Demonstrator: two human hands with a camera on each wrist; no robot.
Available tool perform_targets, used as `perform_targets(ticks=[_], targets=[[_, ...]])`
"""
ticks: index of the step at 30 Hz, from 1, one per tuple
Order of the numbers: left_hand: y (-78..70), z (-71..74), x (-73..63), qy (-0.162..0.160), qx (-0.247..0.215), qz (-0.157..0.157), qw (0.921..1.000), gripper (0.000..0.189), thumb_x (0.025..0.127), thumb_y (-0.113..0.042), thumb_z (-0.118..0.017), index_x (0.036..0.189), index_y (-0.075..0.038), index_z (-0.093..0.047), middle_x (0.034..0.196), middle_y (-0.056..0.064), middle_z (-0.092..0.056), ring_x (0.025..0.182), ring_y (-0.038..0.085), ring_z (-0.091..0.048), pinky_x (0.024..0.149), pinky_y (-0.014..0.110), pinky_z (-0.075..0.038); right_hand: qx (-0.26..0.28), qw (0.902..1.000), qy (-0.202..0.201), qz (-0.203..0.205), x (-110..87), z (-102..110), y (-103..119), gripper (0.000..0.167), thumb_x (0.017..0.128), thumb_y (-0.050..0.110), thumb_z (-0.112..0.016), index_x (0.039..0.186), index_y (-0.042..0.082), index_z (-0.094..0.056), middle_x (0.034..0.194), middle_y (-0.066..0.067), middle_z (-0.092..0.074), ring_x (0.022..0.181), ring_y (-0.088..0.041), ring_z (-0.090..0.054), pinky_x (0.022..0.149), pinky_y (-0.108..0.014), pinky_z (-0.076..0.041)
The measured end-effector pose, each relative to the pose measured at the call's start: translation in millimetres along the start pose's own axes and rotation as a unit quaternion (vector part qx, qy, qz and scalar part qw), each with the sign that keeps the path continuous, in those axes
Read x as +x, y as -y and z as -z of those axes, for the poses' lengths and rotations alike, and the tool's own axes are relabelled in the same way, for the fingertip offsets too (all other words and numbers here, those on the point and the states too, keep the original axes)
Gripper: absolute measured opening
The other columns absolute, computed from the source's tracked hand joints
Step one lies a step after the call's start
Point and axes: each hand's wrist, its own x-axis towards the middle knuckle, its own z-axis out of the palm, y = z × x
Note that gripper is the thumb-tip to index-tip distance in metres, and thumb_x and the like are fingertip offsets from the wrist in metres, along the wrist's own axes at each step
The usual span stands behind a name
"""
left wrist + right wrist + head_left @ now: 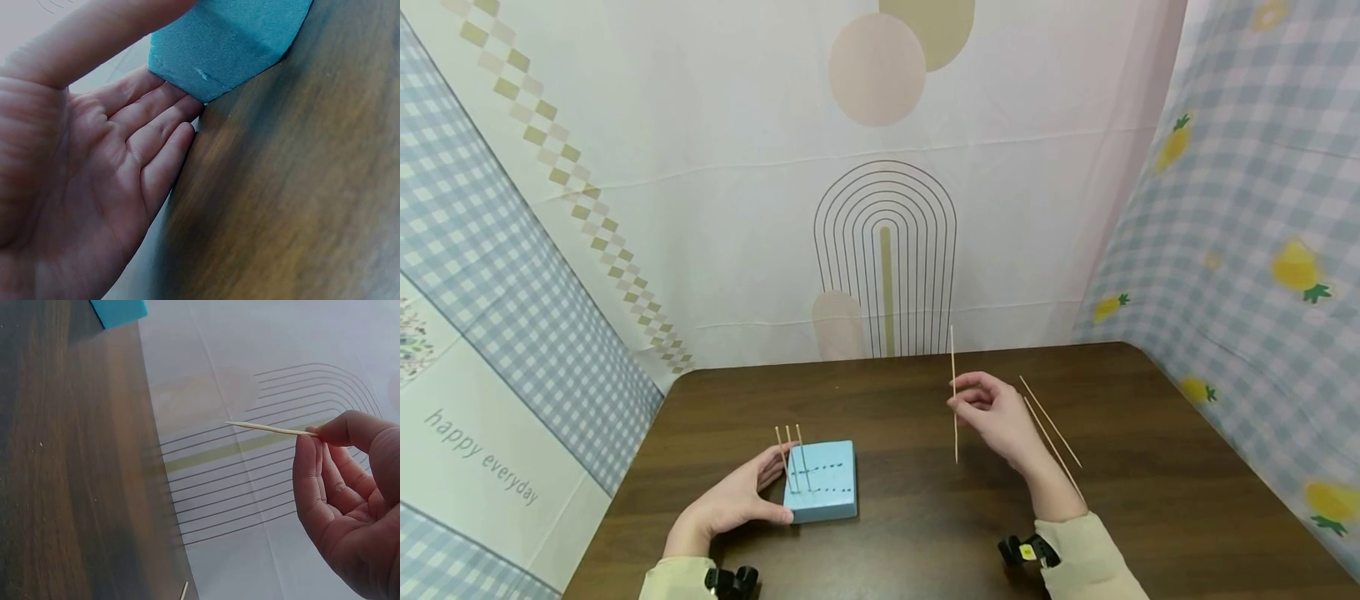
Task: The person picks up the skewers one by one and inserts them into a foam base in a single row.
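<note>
— Posed how?
— Reaches from five o'clock with right hand [997,421], from seven o'clock with left hand [735,497].
— And the holder?
— At the left hand's three o'clock, see blue block [829,506] with three sticks [803,457] planted near-upright.
— Held how?
— Narrowly pinches slim stick [269,429] at the block's two o'clock, between right thumb and fingertips; grips the block's left corners with left thumb and fingers spread wide. At the right hand's three o'clock, see two loose sticks [1051,422].

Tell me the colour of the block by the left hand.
Light blue; the block shows best in the head view.
</note>
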Motion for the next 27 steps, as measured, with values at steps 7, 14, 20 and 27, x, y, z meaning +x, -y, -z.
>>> perform_targets(ticks=[7,14,20,27], targets=[[-0.9,-1.1,-0.5,0.003,-0.009,0.002,1.0,0.11,0.087,-0.015,-0.092,0.167,0.006,-0.021,0.17,0.03,-0.025,0.156,0.051,-0.025,0.11,0.009,-0.031,0.013,0.9998,0.0,0.012,-2.3,-9.0,2.1,0.024,0.096,0.003,-0.078,0.118,0.001,-0.069,0.096,-0.012,-0.077,0.081,-0.028,-0.073,0.076,-0.039,-0.064],[-2.5,-0.7,-0.1,0.001,-0.004,-0.001,1.0,0.109,0.086,-0.016,-0.092,0.167,0.006,-0.022,0.17,0.03,-0.026,0.156,0.051,-0.025,0.11,0.009,-0.03,0.027,0.9993,0.015,0.02,-4.3,-25.3,5.5,0.022,0.096,0.001,-0.078,0.116,0.004,-0.069,0.094,-0.011,-0.076,0.083,-0.04,-0.073,0.074,-0.038,-0.064],[-3.5,-0.4,0.0,0.0,-0.001,0.001,1.0,0.109,0.086,-0.016,-0.092,0.167,0.004,-0.022,0.171,0.029,-0.026,0.156,0.05,-0.025,0.11,0.009,-0.03,0.021,0.9992,0.024,0.024,-6.7,-34.5,5.2,0.023,0.095,0.002,-0.079,0.116,0.005,-0.07,0.094,-0.009,-0.076,0.082,-0.028,-0.072,0.072,-0.034,-0.062],[-2.6,0.0,0.2,0.003,-0.004,0.004,1.0,0.109,0.087,-0.016,-0.092,0.168,0.003,-0.022,0.171,0.029,-0.025,0.157,0.05,-0.024,0.109,0.008,-0.03,0.017,0.9993,0.025,0.023,-7.6,-38.8,2.7,0.024,0.095,-0.002,-0.074,0.117,0.005,-0.068,0.093,-0.009,-0.076,0.078,-0.028,-0.072,0.073,-0.04,-0.063]])
